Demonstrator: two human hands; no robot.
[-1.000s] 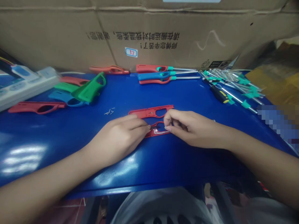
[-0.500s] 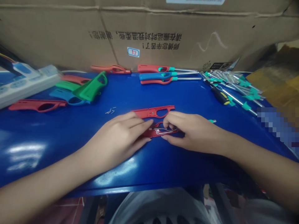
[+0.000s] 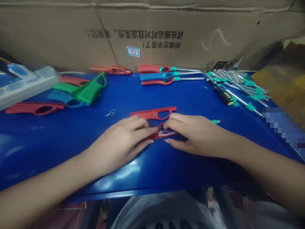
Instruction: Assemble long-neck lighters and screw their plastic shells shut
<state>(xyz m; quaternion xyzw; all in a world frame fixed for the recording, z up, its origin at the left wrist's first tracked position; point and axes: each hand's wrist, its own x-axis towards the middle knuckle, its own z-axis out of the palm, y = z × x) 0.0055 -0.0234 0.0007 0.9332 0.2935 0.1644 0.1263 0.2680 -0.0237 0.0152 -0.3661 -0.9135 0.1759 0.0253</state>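
Observation:
A red plastic handle half-shell (image 3: 164, 134) with a thin white wire laid in it lies on the blue table (image 3: 166, 165), mostly covered by both hands. My left hand (image 3: 124, 140) rests on its left end, fingers pressed down on the shell. My right hand (image 3: 195, 133) covers its right end, fingertips pinched at the wire near the middle. A second red half-shell (image 3: 153, 113) lies just beyond the fingers. A small teal tip (image 3: 215, 121) pokes out behind my right hand.
Finished red and blue lighters (image 3: 166, 74) lie at the back by a cardboard box (image 3: 152, 31). Metal tubes with teal ends and a screwdriver (image 3: 225, 97) sit back right. Green, blue and red shells (image 3: 78, 92) and a power strip (image 3: 21, 87) lie left. Small screws (image 3: 111, 113) lie loose.
My right hand has lowered from a raised pinch onto the shell and flattened over its right end. My left hand's fingertips slid slightly right along the shell.

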